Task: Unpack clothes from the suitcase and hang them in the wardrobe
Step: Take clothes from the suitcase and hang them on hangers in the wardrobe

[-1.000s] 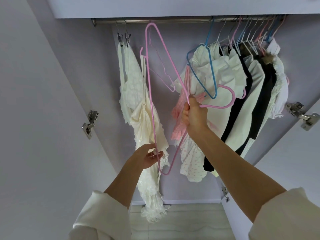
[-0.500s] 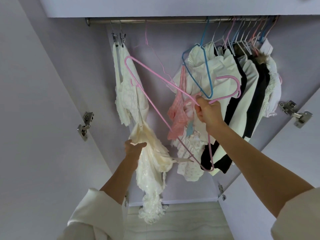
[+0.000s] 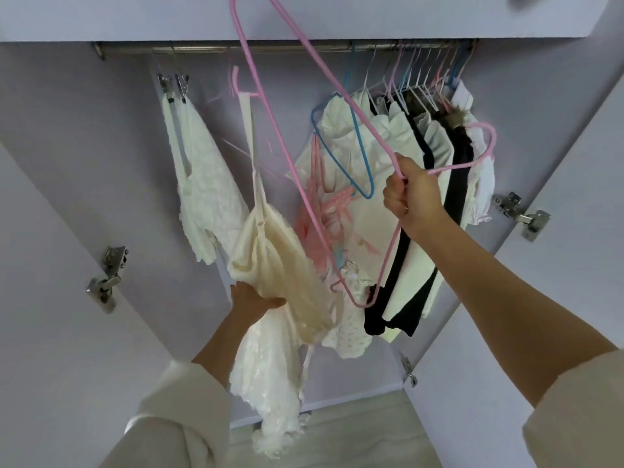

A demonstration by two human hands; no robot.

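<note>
My right hand [image 3: 410, 194] grips a pink wire hanger [image 3: 270, 106] near its neck and holds it tilted in front of the open wardrobe, one end reaching above the rail [image 3: 209, 49]. A cream lace dress [image 3: 273, 265] hangs by one strap from a notch on the hanger's left arm. My left hand [image 3: 251, 298] holds the bunched body of the dress from below. The dress's other strap dangles loose near its lower part.
A white top [image 3: 202, 184] hangs from clips at the rail's left. Several white, black and pink garments [image 3: 415, 204] on hangers crowd the rail's right half, with an empty blue hanger [image 3: 358, 153]. Open doors with metal hinges [image 3: 520, 214] flank both sides.
My right hand has swung the pink hanger upward and to the right, so its far end now rises above the rail. The dress strap rose with it, and my left hand shifted right under the dress.
</note>
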